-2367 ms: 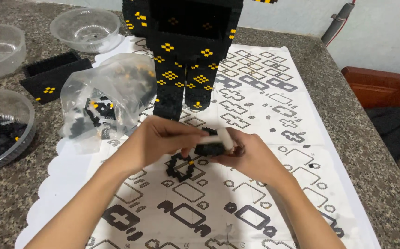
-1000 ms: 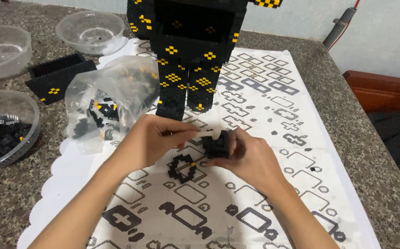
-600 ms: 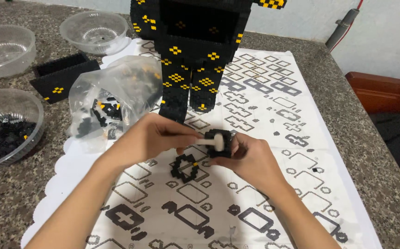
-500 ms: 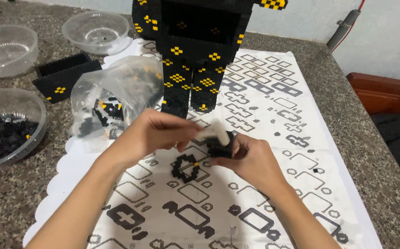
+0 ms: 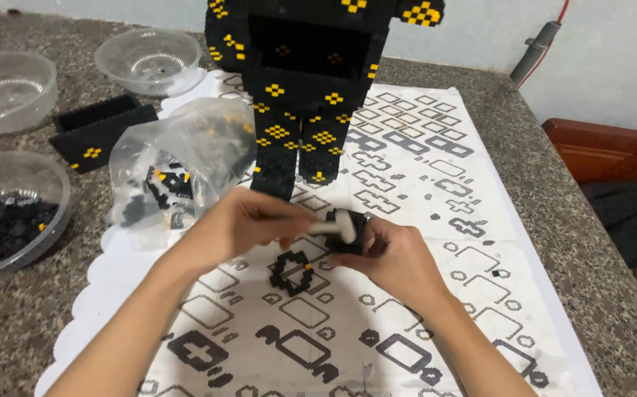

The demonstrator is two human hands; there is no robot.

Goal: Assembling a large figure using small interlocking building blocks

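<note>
Centrally, block piece: a small black block assembly (image 5: pixel 349 237) was held just above the patterned white mat (image 5: pixel 436 220), pinched between both hands, in front of the feet of the tall model.
White tool: a short white tool (image 5: pixel 335 227) lay against the top of the block piece, gripped at its near end by the left fingers.
Left hand: the left hand (image 5: pixel 241 224) came in from lower left, forearm angled up across the mat, fingers curled and closed on the white tool, knuckles up.
Right hand: the right hand (image 5: pixel 392 254) came in from lower right, fingers wrapped around the block piece from below and behind, grasping it.
Loose ring: a black ring of blocks (image 5: pixel 292 271) with a few yellow studs lay flat on the mat just below the hands, apart from them.
Model: a black and yellow block figure (image 5: pixel 304 88) stood upright beyond the hands.
Bag: a clear plastic bag (image 5: pixel 175 169) of bricks sat left of the figure's legs.
Bowls: a clear bowl (image 5: pixel 10 213) with dark bricks sat at far left on the granite counter (image 5: pixel 546 191).
</note>
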